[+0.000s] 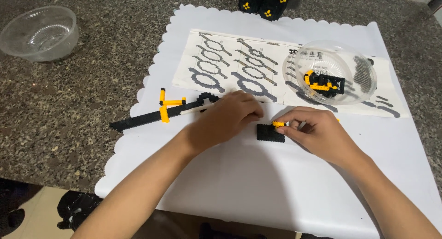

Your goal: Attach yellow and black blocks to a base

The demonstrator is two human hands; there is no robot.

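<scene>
Holding yellow bricks, black bricks: clear bowl; second bowl.

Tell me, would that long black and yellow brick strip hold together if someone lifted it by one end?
The long black and yellow brick strip looks thin and built from many tiny pieces, so it would probably flex or snap apart at a joint. It seems light for its length. Lying flat on the white scalloped mat, it should slide rather than roll.
</scene>
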